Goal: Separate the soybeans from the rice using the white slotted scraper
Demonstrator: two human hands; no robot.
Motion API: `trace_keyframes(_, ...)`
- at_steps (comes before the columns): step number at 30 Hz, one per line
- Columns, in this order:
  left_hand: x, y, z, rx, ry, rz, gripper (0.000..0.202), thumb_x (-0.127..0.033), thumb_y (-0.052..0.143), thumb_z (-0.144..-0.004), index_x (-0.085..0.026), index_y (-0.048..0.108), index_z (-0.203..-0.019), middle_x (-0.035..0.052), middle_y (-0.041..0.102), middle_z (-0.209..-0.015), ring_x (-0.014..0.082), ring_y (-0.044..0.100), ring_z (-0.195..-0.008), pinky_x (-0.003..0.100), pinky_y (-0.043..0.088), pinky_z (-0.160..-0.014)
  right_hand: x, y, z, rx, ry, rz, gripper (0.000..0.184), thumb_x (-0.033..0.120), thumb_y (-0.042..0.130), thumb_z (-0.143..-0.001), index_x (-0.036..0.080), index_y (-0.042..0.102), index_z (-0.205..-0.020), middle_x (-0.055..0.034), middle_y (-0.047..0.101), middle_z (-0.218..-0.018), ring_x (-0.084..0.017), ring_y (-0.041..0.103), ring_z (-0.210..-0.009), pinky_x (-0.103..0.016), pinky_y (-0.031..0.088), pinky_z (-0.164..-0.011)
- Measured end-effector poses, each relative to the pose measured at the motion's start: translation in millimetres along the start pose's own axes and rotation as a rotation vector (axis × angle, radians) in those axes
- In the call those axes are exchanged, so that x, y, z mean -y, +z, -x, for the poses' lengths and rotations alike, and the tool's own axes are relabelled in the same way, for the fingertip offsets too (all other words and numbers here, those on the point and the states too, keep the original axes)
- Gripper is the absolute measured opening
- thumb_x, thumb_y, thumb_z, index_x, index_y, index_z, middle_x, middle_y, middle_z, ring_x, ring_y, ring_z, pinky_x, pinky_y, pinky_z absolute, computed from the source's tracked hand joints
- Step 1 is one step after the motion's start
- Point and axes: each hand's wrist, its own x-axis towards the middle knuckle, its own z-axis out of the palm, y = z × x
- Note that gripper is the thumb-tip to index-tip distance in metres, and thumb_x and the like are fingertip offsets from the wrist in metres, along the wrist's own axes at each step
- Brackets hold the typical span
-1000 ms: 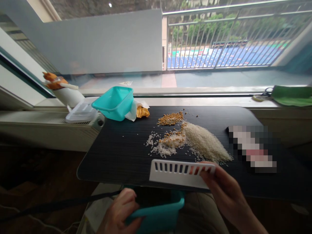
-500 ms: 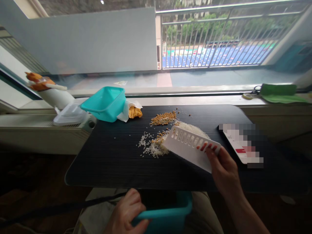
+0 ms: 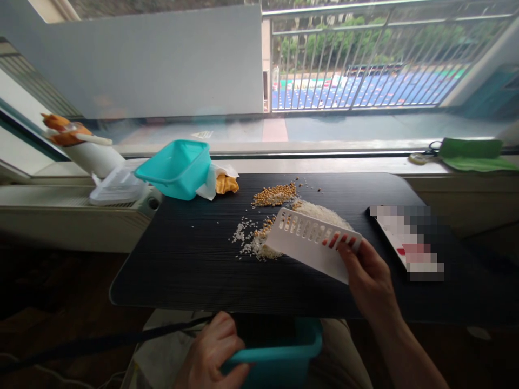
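Right grip (image 3: 370,273) pinching panel (image 3: 311,251) before partly hidden rice (image 3: 322,212), left grip (image 3: 214,346) pinching cropped bin (image 3: 279,370)

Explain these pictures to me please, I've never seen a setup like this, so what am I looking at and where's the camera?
There is no machine here, just a person's two bare hands. Every picture comes from one camera worn on the head, looking forward and down. The right hand holds a white slotted plate over the grains. The left hand grips the rim of a teal bin below the table's near edge. On the dark table lie a heap of rice-like white grains, partly hidden by the plate, and small round golden grains, some of them mixed with white ones. A second teal container is at the far left corner.
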Motion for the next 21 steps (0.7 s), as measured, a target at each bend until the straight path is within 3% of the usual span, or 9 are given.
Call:
trace_keyframes(6, -1, -0.6, -1, 0.017, -0.004, 0.011, 0.02, -0.006, 0.061, -0.078, -0.019, 0.062, -0.064, 0.0019, 0.059, -0.068, 0.0191, 0.06, -0.073, 0.025, 0.048, -0.06, 9, -5, 3, 0.033, -0.006, 0.071, 0.024, 0.047, 0.071, -0.086, 0.024, 0.073, -0.088, -0.004, 0.076, -0.093, -0.022, 0.07, -0.091, -0.035, 0.054, -0.089)
trace_keyframes(14, 1, 0.4, 0, 0.018, 0.003, 0.022, 0.018, -0.005, 0.059, -0.076, -0.019, 0.062, -0.064, 0.0017, 0.059, -0.068, 0.0181, 0.059, -0.072, 0.024, 0.046, -0.059, 11, -29, 4, -0.218, 0.061, 0.106, 0.031, 0.05, 0.079, -0.077, 0.024, 0.075, -0.092, -0.004, 0.077, -0.091, -0.023, 0.072, -0.085, -0.034, 0.058, -0.08)
trace_keyframes(18, 2, 0.6, -1, -0.005, 0.014, 0.017, 0.018, -0.004, 0.057, -0.075, -0.018, 0.062, -0.064, 0.0017, 0.058, -0.067, 0.0177, 0.059, -0.071, 0.024, 0.045, -0.059, 6, -35, 7, -0.165, 0.045, 0.072, 0.027, 0.049, 0.076, -0.081, 0.024, 0.074, -0.09, -0.0035, 0.077, -0.094, -0.023, 0.072, -0.092, -0.035, 0.056, -0.086)
trace_keyframes(21, 1, 0.8, -1, -0.003, 0.012, 0.016, 0.018, -0.004, 0.057, -0.075, -0.018, 0.062, -0.064, 0.0022, 0.058, -0.068, 0.018, 0.059, -0.071, 0.025, 0.046, -0.06, 4, -41, 10, -0.117, 0.082, 0.038, 0.027, 0.048, 0.078, -0.079, 0.023, 0.074, -0.089, -0.0035, 0.078, -0.093, -0.024, 0.073, -0.088, -0.035, 0.059, -0.082)
